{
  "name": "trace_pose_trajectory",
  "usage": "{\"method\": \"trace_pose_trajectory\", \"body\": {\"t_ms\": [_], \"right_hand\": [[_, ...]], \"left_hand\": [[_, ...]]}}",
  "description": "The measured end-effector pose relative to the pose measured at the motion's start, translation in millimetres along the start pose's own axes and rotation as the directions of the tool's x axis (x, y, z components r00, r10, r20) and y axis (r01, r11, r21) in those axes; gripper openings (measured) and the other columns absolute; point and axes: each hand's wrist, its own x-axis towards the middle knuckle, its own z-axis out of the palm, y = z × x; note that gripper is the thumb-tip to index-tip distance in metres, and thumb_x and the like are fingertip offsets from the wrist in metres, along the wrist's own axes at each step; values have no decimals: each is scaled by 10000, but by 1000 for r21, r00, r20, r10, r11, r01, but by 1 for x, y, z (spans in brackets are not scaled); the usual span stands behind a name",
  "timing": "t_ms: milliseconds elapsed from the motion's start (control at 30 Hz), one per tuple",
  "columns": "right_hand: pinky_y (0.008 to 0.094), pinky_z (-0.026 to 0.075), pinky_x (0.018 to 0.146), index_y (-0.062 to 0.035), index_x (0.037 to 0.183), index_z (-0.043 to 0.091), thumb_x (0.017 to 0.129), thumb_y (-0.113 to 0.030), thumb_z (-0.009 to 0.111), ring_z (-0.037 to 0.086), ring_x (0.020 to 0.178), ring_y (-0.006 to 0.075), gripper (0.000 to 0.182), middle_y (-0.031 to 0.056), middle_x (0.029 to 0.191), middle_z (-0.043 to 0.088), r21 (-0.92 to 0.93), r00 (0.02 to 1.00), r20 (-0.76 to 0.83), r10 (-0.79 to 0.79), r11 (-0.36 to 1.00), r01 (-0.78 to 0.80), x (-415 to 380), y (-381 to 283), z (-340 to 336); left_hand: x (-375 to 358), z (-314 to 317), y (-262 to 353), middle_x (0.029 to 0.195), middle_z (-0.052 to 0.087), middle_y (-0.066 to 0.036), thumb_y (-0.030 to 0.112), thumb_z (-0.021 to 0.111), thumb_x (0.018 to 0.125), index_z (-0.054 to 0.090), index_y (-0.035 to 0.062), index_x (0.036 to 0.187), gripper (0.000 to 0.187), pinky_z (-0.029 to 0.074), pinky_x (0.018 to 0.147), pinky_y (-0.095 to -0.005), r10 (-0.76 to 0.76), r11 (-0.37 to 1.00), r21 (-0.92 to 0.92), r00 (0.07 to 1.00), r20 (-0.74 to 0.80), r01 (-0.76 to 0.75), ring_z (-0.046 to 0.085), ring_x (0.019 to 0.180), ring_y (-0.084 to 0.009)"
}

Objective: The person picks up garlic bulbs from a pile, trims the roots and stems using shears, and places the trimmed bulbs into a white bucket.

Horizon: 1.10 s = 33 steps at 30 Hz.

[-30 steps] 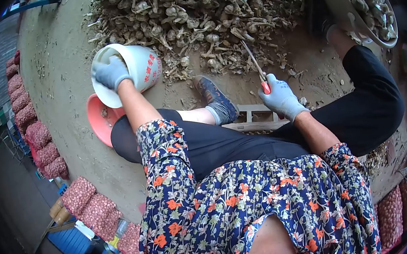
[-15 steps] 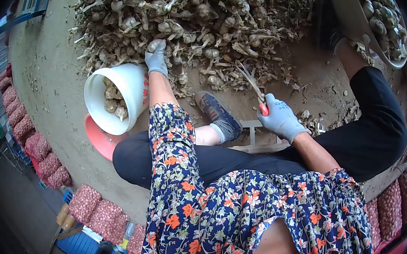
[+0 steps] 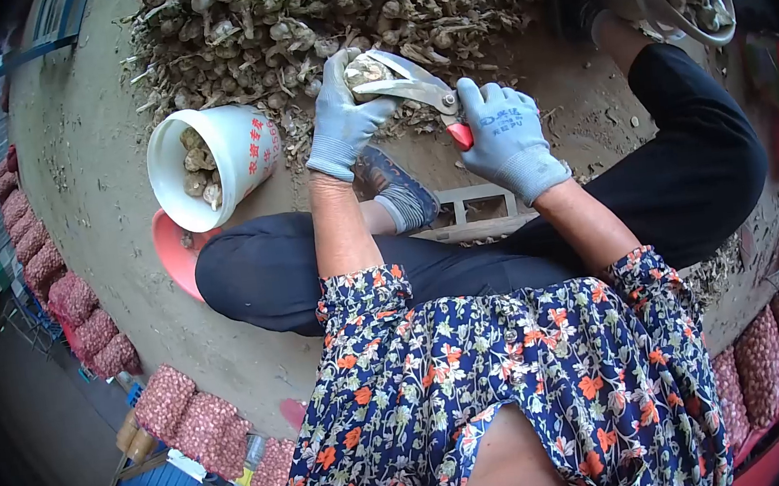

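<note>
My left hand (image 3: 345, 115), in a pale grey glove, is closed round a garlic bulb (image 3: 366, 73). The gloved right hand (image 3: 503, 134) grips red-handled shears (image 3: 430, 90), whose blades are spread and overlap the bulb in this view. Behind both hands rises a large heap of garlic (image 3: 291, 26) with dry stalks. To the left a white bucket (image 3: 238, 154) lies tipped on its side, its mouth facing left, with several bulbs inside.
A pink-red basin (image 3: 177, 256) lies beside the bucket, near my bent knee. Another bucket (image 3: 635, 4), full of garlic bulbs, leans at the upper right. My shoe (image 3: 393, 186) is below the hands, next to a grey slatted frame (image 3: 476, 210). Filled mesh sacks (image 3: 204, 419) line the left.
My left hand has drawn a bulb away from the heap, toward the right. The shears have risen and swung left to the bulb, their blades now spread.
</note>
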Motion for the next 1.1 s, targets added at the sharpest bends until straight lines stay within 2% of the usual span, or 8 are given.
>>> {"method": "trace_pose_trajectory", "body": {"t_ms": [100, 267, 333, 633, 767, 867, 1000, 1100], "right_hand": [[447, 429, 756, -58, 1029, 467, 777, -303, 605, 580, 895, 308, 379, 156, 934, 574, -76, 999, 7, -38, 996, 39, -10, 2, -6], [463, 428, 763, -44, 1031, 475, 784, -322, 616, 589, 905, 303, 397, 162, 950, 581, -49, 992, 125, 2, 999, 4, -24, 7, -15], [459, 441, 778, -29, 1034, 474, 777, -312, 629, 607, 901, 315, 412, 172, 953, 592, -52, 988, 154, 14, 999, -6, -29, 10, -16], [457, 498, 743, 28, 965, 473, 816, -220, 554, 632, 849, 389, 300, 275, 867, 633, 92, 939, 332, 86, 988, -123, -21, 42, 4], [461, 484, 760, 17, 985, 461, 827, -237, 543, 613, 854, 415, 309, 262, 873, 628, 225, 946, 222, 238, 931, -287, -31, 46, 0], [460, 470, 792, -4, 999, 458, 830, -272, 548, 605, 894, 394, 329, 250, 917, 608, 241, 943, 242, 230, 927, -288, -34, 32, -5], [453, 455, 802, -37, 1047, 468, 811, -322, 574, 579, 961, 332, 385, 188, 989, 570, 73, 988, 122, 96, 992, -105, -39, -1, -1], [449, 451, 803, -27, 1066, 466, 803, -333, 581, 582, 962, 320, 420, 179, 993, 572, 20, 985, 124, 121, 992, -124, -34, -12, 1]], "left_hand": [[-8, 11, 0, 952, 630, -95, 151, 826, 597, 484, 23, 1121, 639, 511, 767, -271, 37, 973, 230, 998, -51, -24, 621, 848, -147], [-16, 23, 14, 942, 648, -96, 189, 829, 601, 515, 38, 1097, 606, 520, 763, -306, 104, 958, 277, 990, -90, -76, 644, 851, -183], [-18, 25, 25, 948, 652, -104, 190, 825, 582, 525, 48, 1088, 605, 521, 763, -312, 179, 877, 468, 979, -100, -113, 650, 853, -197], [-16, 28, 27, 967, 634, -49, 163, 792, 612, 544, 13, 1112, 578, 501, 791, -259, 64, 973, 204, 970, 233, -113, 600, 880, -102], [-18, 15, 23, 1029, 604, -72, 129, 789, 664, 479, -19, 1205, 640, 501, 805, -245, -57, 998, 8, 992, 116, 56, 588, 907, -115], [-22, 15, 19, 1057, 588, -80, 142, 796, 663, 474, -19, 1211, 655, 504, 790, -246, 43, 989, 142, 999, 8, -44, 583, 916, -114], [-24, 32, -1, 1049, 574, -63, 63, 762, 646, 479, -2, 1196, 621, 497, 785, -243, 0, 985, -172, 1000, -6, -1, 573, 905, -109], [-20, 36, -9, 1035, 575, -76, 42, 761, 619, 492, 10, 1163, 608, 492, 791, -260, 47, 992, -115, 994, -98, -58, 581, 889, -138]]}}
